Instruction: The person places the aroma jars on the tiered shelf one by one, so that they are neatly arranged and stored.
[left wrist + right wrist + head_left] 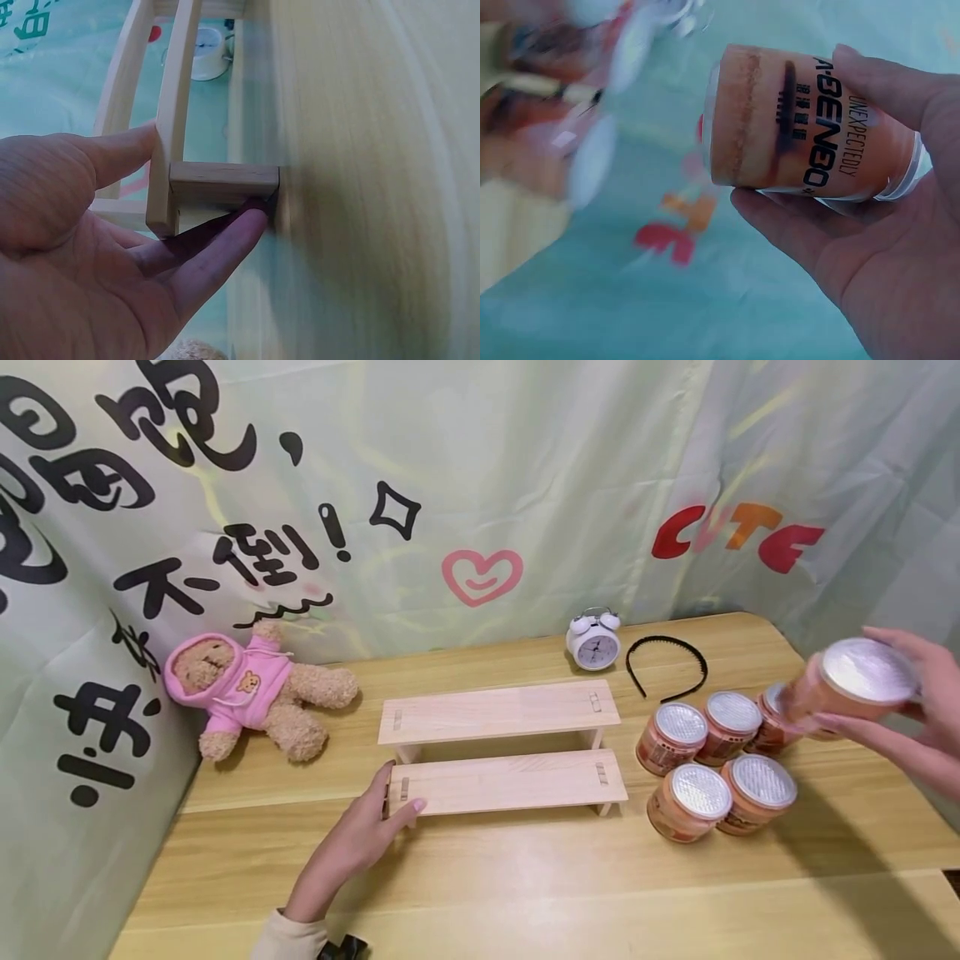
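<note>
The right hand [900, 251] gripped an orange-filled jar [772, 124]. The left hand [358, 833] held a wooden riser [502, 783] on the wood-grained table [525, 885].

A cream sleeve [291, 938] with a plain cuff ends at the bare left wrist [307, 897], at the bottom of the head view, left of centre; beside it shows an angular black piece [345, 948], partly cut off.

Clear silvery-topped jar [810, 124], orange inside, black-lettered: being held top-up above surface [525, 881]. Pale wooden riser [510, 783]: standing upright on that surface, nearer of two.
</note>
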A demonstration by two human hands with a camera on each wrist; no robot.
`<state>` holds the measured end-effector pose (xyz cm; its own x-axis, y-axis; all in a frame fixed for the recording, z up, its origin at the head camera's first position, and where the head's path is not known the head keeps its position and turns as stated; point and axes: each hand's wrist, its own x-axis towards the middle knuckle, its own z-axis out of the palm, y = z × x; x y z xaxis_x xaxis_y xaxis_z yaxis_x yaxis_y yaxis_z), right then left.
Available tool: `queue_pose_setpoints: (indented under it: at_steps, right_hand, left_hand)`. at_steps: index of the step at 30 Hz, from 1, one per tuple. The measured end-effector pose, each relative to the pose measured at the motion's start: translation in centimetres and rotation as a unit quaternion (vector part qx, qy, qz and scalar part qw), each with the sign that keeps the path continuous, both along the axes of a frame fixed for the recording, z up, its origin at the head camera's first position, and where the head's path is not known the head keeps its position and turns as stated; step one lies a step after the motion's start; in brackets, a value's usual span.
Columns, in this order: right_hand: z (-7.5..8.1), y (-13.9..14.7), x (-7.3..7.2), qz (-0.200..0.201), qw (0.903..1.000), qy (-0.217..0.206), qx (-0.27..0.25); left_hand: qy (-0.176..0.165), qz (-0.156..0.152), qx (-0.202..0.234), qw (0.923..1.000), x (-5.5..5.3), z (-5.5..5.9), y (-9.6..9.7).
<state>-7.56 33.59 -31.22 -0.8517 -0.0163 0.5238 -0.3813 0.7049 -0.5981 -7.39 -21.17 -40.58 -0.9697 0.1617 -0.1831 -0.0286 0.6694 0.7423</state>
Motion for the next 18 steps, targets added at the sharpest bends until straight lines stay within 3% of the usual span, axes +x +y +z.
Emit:
queue_pose_setpoints:
  at_steps: [3, 7, 10, 15, 18]
  right_hand:
    - [2.6, -2.4, -1.3, 0.05, 0.9952, -0.035, 0.077]
    - [4.6, -6.5, -3.5, 0.148, 0.9794, -0.067, 0.12]
    - [5.3, -10.3, -5.0, 0.22, 0.9643, -0.098, 0.11]
    - [5.4, -16.5, -7.5, 0.304, 0.9333, -0.153, 0.115]
    - [4.9, -19.9, -8.8, 0.341, 0.9187, -0.152, 0.128]
  left_hand:
    - [0.002, 0.001, -0.001, 1.0, 0.1, 0.0, -0.1]
    - [0.003, 0.003, 0.002, 1.0, 0.1, 0.0, -0.1]
    - [0.003, 0.003, 0.003, 1.0, 0.2, -0.1, -0.1]
    - [0.003, -0.001, 0.02, 0.9998, 0.1, -0.1, -0.1]
    - [0.005, -0.002, 0.024, 0.9997, 0.2, -0.1, -0.1]
